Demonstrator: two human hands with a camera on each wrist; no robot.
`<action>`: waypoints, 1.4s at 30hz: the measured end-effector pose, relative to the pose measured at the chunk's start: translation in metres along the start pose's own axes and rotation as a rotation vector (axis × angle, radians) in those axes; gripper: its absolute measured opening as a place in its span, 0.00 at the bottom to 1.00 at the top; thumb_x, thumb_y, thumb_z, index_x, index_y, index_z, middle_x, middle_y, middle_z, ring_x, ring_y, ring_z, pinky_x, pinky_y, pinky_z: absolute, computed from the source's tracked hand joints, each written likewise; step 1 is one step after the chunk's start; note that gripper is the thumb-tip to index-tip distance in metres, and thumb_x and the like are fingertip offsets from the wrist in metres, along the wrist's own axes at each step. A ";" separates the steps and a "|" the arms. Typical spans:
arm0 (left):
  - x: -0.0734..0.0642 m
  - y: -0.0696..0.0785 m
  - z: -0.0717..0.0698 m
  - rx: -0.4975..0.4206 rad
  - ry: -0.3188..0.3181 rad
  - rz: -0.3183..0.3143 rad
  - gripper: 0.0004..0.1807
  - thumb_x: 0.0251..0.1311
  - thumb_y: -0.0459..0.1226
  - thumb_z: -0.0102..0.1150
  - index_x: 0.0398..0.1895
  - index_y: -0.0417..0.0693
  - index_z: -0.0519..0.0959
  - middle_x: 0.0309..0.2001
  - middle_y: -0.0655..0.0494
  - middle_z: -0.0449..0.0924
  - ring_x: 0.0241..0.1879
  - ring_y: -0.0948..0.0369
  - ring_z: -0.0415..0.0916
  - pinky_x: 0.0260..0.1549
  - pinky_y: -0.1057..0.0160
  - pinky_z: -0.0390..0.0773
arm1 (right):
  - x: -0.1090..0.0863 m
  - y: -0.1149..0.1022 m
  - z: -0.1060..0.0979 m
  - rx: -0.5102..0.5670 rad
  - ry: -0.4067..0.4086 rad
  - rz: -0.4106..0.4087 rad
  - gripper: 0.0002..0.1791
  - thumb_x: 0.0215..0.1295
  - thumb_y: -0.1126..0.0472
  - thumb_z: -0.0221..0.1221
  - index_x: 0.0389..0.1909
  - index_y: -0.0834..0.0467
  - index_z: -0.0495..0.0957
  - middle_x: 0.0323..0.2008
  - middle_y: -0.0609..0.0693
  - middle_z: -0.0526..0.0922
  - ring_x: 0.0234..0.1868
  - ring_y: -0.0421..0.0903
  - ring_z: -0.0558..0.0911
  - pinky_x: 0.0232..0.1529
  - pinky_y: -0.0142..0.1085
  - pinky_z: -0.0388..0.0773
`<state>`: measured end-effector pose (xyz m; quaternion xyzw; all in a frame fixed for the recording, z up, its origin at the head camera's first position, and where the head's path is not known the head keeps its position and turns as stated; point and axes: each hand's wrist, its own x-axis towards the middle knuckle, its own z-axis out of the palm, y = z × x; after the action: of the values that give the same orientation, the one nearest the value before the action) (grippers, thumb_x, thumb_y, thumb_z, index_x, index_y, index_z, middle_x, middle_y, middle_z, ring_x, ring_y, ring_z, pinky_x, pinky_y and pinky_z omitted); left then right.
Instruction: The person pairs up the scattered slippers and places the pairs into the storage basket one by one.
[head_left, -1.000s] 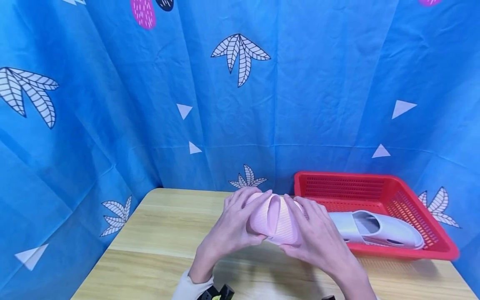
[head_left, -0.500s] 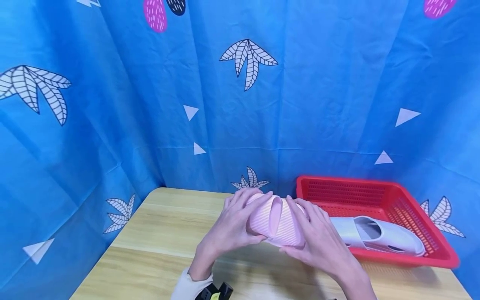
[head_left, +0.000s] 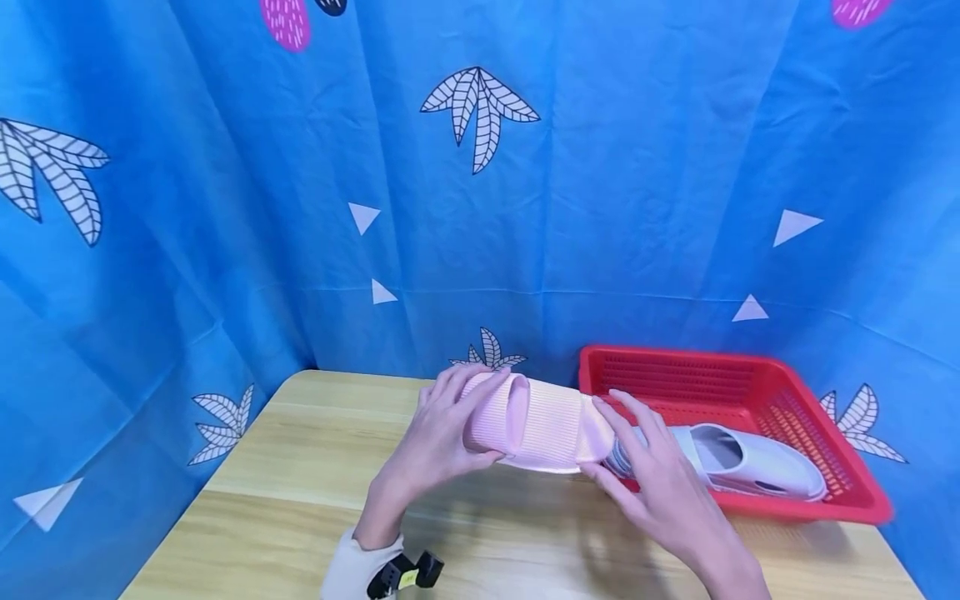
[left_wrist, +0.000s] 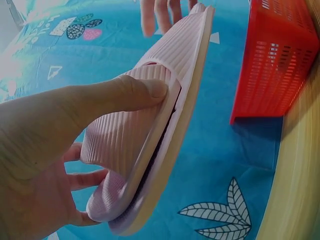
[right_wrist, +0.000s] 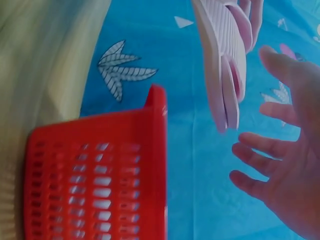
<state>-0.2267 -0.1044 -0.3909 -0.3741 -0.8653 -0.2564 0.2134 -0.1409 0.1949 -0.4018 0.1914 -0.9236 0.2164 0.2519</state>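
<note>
A pair of pink ribbed slippers [head_left: 553, 427] is nested one into the other and held above the table. My left hand [head_left: 438, 437] grips them at their left end. In the left wrist view, its thumb presses on a ribbed strap [left_wrist: 122, 135] while the other fingers go behind the slippers [left_wrist: 187, 75]. My right hand [right_wrist: 295, 140] is off the slippers [right_wrist: 225, 65] in the right wrist view, its fingers spread with a gap to them. The head view has that right hand [head_left: 663, 487] beside their right end.
A red plastic basket [head_left: 862, 492] stands on the right of the wooden table [head_left: 315, 483]. Pale grey clog-like footwear [head_left: 772, 462] lies in it, partly behind my right hand. A blue patterned curtain [head_left: 637, 167] hangs behind and at both sides.
My right hand has let go of the slippers and moved to the right. My left hand still holds them, shifted slightly left, and more of their right end shows. The head view has shifted a little.
</note>
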 end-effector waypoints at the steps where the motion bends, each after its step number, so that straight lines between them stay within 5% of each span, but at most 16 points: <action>1: -0.001 -0.001 -0.001 -0.006 0.002 -0.010 0.58 0.36 0.49 0.87 0.77 0.62 0.67 0.69 0.52 0.68 0.70 0.49 0.60 0.57 0.39 0.68 | -0.002 0.001 -0.001 -0.003 -0.001 0.013 0.50 0.55 0.47 0.76 0.78 0.46 0.64 0.72 0.51 0.65 0.69 0.52 0.67 0.52 0.57 0.81; 8: -0.003 -0.009 -0.002 -0.007 0.002 -0.061 0.58 0.36 0.49 0.88 0.76 0.61 0.68 0.68 0.48 0.70 0.69 0.48 0.61 0.53 0.41 0.70 | -0.017 0.018 -0.003 -0.012 0.041 0.023 0.43 0.59 0.56 0.74 0.75 0.48 0.68 0.68 0.51 0.71 0.67 0.51 0.69 0.58 0.57 0.76; 17: -0.003 -0.014 0.002 0.004 0.000 -0.066 0.57 0.37 0.50 0.87 0.76 0.60 0.68 0.67 0.50 0.70 0.68 0.48 0.62 0.51 0.44 0.69 | -0.039 0.038 -0.006 -0.012 0.104 0.014 0.35 0.63 0.61 0.70 0.71 0.48 0.72 0.64 0.50 0.75 0.63 0.51 0.72 0.67 0.21 0.50; 33: -0.004 -0.021 0.001 -0.017 -0.004 -0.112 0.58 0.37 0.50 0.88 0.77 0.60 0.67 0.68 0.52 0.69 0.69 0.48 0.61 0.53 0.42 0.69 | -0.067 0.064 -0.014 -0.075 0.079 0.047 0.32 0.62 0.61 0.70 0.68 0.53 0.75 0.62 0.55 0.76 0.62 0.56 0.72 0.73 0.29 0.46; 42: -0.004 -0.021 0.001 -0.031 -0.002 -0.117 0.58 0.37 0.50 0.87 0.77 0.61 0.67 0.68 0.53 0.69 0.69 0.49 0.61 0.52 0.43 0.69 | -0.078 0.072 -0.020 -0.119 0.055 0.081 0.30 0.64 0.59 0.68 0.68 0.52 0.76 0.63 0.55 0.75 0.60 0.54 0.72 0.63 0.47 0.62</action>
<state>-0.2400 -0.1185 -0.3996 -0.3264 -0.8819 -0.2812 0.1913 -0.1040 0.2842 -0.4514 0.1323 -0.9345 0.1766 0.2792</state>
